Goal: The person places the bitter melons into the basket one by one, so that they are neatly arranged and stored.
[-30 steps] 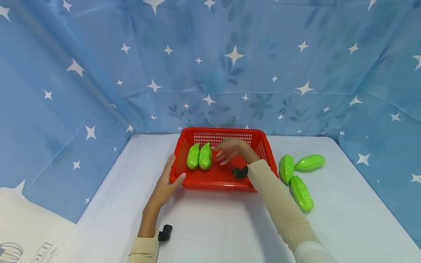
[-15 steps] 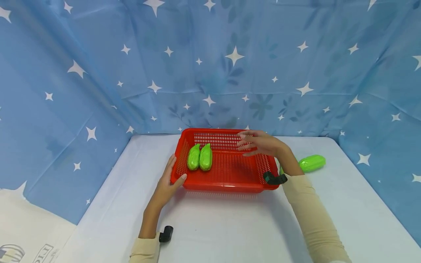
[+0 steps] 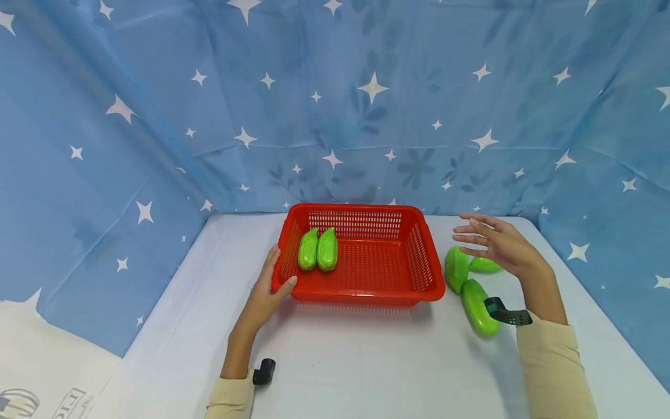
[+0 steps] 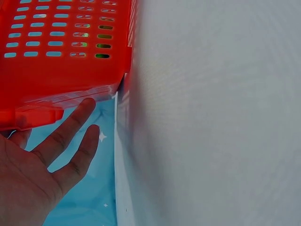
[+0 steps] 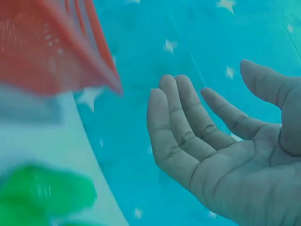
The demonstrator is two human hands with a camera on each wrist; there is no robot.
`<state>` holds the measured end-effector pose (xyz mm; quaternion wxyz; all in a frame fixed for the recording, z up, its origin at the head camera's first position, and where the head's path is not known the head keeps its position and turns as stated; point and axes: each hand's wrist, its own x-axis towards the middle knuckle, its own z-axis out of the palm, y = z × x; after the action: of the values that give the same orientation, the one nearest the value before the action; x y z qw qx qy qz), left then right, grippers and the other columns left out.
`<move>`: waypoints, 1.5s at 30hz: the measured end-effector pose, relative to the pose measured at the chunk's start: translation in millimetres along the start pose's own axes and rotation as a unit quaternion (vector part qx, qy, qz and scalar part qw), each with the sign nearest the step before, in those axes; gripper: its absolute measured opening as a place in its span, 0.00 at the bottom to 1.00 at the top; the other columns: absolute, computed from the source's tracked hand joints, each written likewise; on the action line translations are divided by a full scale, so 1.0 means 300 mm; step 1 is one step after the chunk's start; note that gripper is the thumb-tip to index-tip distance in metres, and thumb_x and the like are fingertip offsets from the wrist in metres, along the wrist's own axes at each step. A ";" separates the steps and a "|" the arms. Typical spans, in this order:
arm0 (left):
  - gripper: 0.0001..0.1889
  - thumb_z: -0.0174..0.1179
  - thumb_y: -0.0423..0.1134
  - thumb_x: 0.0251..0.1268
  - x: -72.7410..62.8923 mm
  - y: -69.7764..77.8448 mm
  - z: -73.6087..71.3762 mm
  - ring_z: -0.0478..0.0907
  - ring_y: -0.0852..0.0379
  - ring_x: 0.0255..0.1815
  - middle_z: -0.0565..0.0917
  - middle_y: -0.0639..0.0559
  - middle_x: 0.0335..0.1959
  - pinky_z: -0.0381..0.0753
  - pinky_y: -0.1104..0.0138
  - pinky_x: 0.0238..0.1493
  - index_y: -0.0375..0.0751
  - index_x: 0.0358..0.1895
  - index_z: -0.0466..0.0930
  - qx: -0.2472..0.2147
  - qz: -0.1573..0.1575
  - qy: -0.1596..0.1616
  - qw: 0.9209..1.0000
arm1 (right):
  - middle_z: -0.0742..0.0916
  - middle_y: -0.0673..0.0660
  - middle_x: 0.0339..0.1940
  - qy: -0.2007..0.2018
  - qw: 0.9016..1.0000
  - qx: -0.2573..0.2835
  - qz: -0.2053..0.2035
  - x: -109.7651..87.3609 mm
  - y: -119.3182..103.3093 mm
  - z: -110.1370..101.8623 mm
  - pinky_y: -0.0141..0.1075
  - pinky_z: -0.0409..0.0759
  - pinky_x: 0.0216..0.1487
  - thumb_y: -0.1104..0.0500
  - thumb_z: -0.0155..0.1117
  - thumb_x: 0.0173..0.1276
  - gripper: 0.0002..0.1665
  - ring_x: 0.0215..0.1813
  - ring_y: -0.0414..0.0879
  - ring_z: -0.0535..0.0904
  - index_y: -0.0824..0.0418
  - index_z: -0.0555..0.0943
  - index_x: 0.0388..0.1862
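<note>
Resting our left hand [image 3: 264, 293], fingers extended, against the red basket [image 3: 356, 295], we hover our right hand [image 3: 503, 243], fingers relaxed, near three green gourds [image 3: 477, 308] (two more gourds [image 3: 327, 251] lie inside, nearer our left hand).

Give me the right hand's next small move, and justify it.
Probably lower the right hand toward the glossy green, ridged oblong vegetable nearest its fingertips in the head view, then grip it. The palm is empty, that vegetable lies beside the red perforated plastic basket, and two similar vegetables sit inside, with bare floor to their right.
</note>
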<state>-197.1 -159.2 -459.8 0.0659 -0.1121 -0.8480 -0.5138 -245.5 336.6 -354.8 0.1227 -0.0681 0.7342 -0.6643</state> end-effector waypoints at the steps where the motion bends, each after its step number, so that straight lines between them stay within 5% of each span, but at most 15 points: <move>1: 0.43 0.58 0.56 0.67 0.000 0.001 0.000 0.46 0.50 0.81 0.44 0.63 0.81 0.64 0.47 0.70 0.56 0.79 0.44 0.001 0.000 0.000 1.000 | 0.87 0.42 0.48 0.005 1.000 0.008 -0.004 -0.017 0.014 -0.022 0.36 0.86 0.48 0.51 0.49 0.78 0.20 0.51 0.38 0.85 0.51 0.68 0.65; 10: 0.43 0.58 0.55 0.67 -0.002 0.004 -0.002 0.46 0.49 0.81 0.44 0.62 0.81 0.66 0.47 0.69 0.57 0.79 0.44 0.000 0.000 -0.003 1.000 | 0.89 0.45 0.44 0.058 0.990 0.127 -0.029 -0.137 0.130 -0.197 0.33 0.86 0.43 0.58 0.50 0.78 0.12 0.48 0.37 0.86 0.48 0.73 0.57; 17: 0.43 0.58 0.54 0.67 -0.002 0.001 0.000 0.43 0.51 0.81 0.44 0.61 0.81 0.61 0.46 0.72 0.55 0.79 0.44 -0.003 0.002 -0.002 1.000 | 0.88 0.39 0.40 0.163 0.978 0.131 -0.004 -0.187 0.201 -0.248 0.31 0.85 0.36 0.54 0.61 0.71 0.15 0.42 0.31 0.84 0.47 0.73 0.55; 23: 0.43 0.58 0.54 0.67 -0.001 -0.001 0.000 0.44 0.51 0.81 0.44 0.61 0.81 0.62 0.46 0.72 0.54 0.79 0.44 -0.007 0.005 -0.001 1.000 | 0.82 0.37 0.45 0.200 0.971 0.127 0.003 -0.200 0.269 -0.279 0.29 0.84 0.36 0.57 0.62 0.71 0.19 0.43 0.30 0.78 0.45 0.75 0.58; 27: 0.43 0.58 0.54 0.67 0.000 -0.001 0.001 0.44 0.52 0.81 0.44 0.62 0.81 0.62 0.46 0.72 0.54 0.79 0.44 -0.007 0.004 -0.001 1.000 | 0.72 0.51 0.67 0.215 0.975 0.048 0.025 -0.183 0.307 -0.293 0.25 0.83 0.39 0.57 0.57 0.74 0.28 0.53 0.32 0.71 0.40 0.68 0.70; 30: 0.43 0.58 0.54 0.67 0.001 0.000 0.001 0.44 0.52 0.81 0.45 0.62 0.81 0.61 0.47 0.72 0.54 0.79 0.45 -0.007 0.003 0.001 1.000 | 0.53 0.57 0.81 0.227 0.971 -0.041 0.067 -0.153 0.329 -0.295 0.25 0.82 0.43 0.61 0.50 0.75 0.35 0.65 0.43 0.66 0.34 0.58 0.76; 34: 0.43 0.58 0.54 0.68 0.001 0.003 0.001 0.45 0.51 0.81 0.45 0.61 0.81 0.61 0.46 0.72 0.53 0.79 0.45 -0.008 0.007 0.002 1.000 | 0.38 0.67 0.80 0.193 0.966 -0.146 0.088 -0.114 0.345 -0.293 0.34 0.80 0.48 0.69 0.45 0.68 0.47 0.75 0.68 0.53 0.36 0.46 0.80; 36: 0.43 0.58 0.53 0.68 0.001 0.002 0.002 0.44 0.51 0.81 0.45 0.60 0.81 0.61 0.47 0.72 0.53 0.79 0.45 -0.008 0.006 0.001 1.000 | 0.36 0.72 0.78 0.163 0.966 -0.185 0.076 -0.102 0.348 -0.294 0.47 0.76 0.58 0.72 0.46 0.63 0.52 0.75 0.76 0.44 0.42 0.42 0.81; 40: 0.43 0.58 0.54 0.68 0.002 0.000 0.002 0.43 0.52 0.81 0.44 0.59 0.81 0.60 0.47 0.73 0.54 0.79 0.44 -0.012 0.003 -0.001 1.000 | 0.37 0.72 0.78 0.131 0.962 -0.227 0.071 -0.072 0.352 -0.295 0.73 0.51 0.68 0.75 0.48 0.59 0.53 0.75 0.79 0.33 0.54 0.41 0.80; 42: 0.43 0.58 0.54 0.68 0.003 -0.001 0.002 0.43 0.53 0.81 0.44 0.58 0.81 0.59 0.46 0.74 0.54 0.79 0.44 -0.016 0.003 -0.003 1.000 | 0.38 0.72 0.78 0.118 0.959 -0.248 0.067 -0.055 0.355 -0.295 0.77 0.39 0.66 0.76 0.48 0.59 0.52 0.75 0.77 0.28 0.59 0.41 0.80; 45: 0.43 0.59 0.53 0.68 0.003 0.000 0.001 0.42 0.53 0.81 0.44 0.57 0.81 0.57 0.45 0.75 0.54 0.79 0.45 -0.023 0.004 -0.003 1.000 | 0.42 0.75 0.78 0.104 0.951 -0.287 0.057 -0.029 0.362 -0.296 0.78 0.36 0.65 0.75 0.46 0.59 0.50 0.75 0.76 0.27 0.62 0.42 0.79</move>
<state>-198.0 -159.0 -459.8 0.0631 -0.1186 -0.8356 -0.5326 -254.3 435.6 -454.0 0.0584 0.0108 0.9050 -0.4213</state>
